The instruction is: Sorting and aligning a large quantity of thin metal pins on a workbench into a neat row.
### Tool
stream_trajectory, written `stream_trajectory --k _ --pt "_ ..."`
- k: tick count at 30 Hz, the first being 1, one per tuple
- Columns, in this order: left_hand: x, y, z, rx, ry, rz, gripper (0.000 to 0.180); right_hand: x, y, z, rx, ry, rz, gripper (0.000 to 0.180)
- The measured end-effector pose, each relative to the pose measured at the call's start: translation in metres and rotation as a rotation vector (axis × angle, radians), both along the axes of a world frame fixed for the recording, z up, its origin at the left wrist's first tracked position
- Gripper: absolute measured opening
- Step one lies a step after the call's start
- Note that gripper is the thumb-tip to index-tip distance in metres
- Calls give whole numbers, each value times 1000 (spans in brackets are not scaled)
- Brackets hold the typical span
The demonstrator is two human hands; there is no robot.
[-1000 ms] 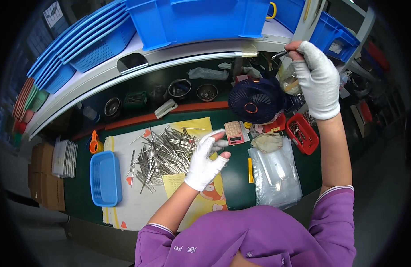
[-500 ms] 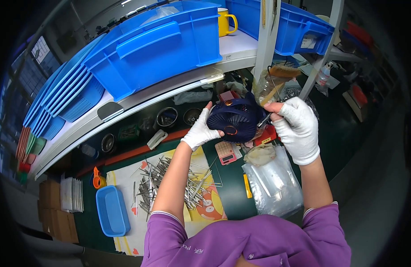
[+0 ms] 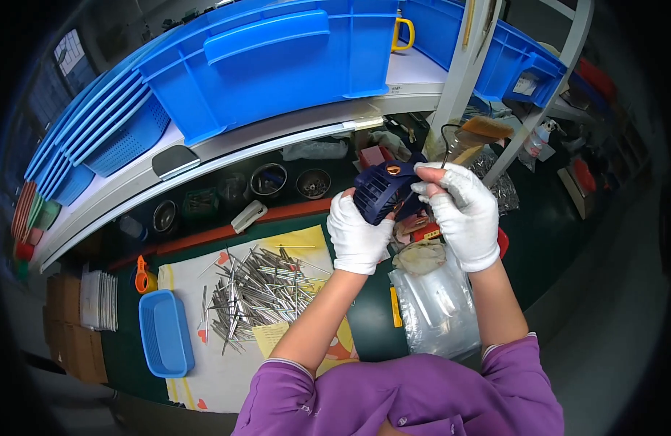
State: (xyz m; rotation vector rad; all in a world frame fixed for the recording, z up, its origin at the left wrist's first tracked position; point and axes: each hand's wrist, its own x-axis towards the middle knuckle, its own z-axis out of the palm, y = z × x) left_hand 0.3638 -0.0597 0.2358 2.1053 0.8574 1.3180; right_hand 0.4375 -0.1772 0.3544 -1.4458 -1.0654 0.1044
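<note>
My left hand (image 3: 359, 236), in a white glove, grips the lower side of a dark blue ribbed plastic housing (image 3: 383, 190) held up over the bench. My right hand (image 3: 463, 211), also gloved, pinches a thin metal pin (image 3: 446, 145) that sticks up from its fingertips at the housing's right edge. A pile of several thin metal rods (image 3: 259, 294) lies on the yellow and white sheet (image 3: 226, 363) below and to the left of my hands.
A small blue tray (image 3: 165, 341) sits at the sheet's left, an orange tool (image 3: 141, 275) above it. Clear plastic bags (image 3: 437, 309) lie by my right arm. Small metal bowls (image 3: 288, 180) stand under the white shelf (image 3: 226, 149), which carries big blue crates (image 3: 277, 58).
Both hands have come together: a second ago my right hand was raised high and my left hovered over the rods; now both hold the blue housing closer to the camera.
</note>
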Motion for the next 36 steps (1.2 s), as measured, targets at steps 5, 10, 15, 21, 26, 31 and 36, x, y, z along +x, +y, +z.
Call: stream_trajectory --k 5,10,15,21,26,31,36 --pt "6 -25 -12 142 -101 121 78 20 49 13 -62 96 110 23" --pt "-4 -30 -28 140 -199 -37 81 44 70 7 -298 -69 10 23" --pt "-14 -18 -53 9 -426 -417 86 39 82 13 -374 4 35 22" --pt "-10 -6 -66 -405 -796 -584 87 35 91 11 -528 -209 42 20" --pt "-2 40 -61 -1264 -590 -933 71 42 94 10 -679 -337 -77 23" --pt "8 56 -59 -1290 -718 -1348 76 48 103 12 -806 -6 9 32" --pt "18 50 -60 -1389 -860 -1387 79 68 111 8 -848 5 78 32"
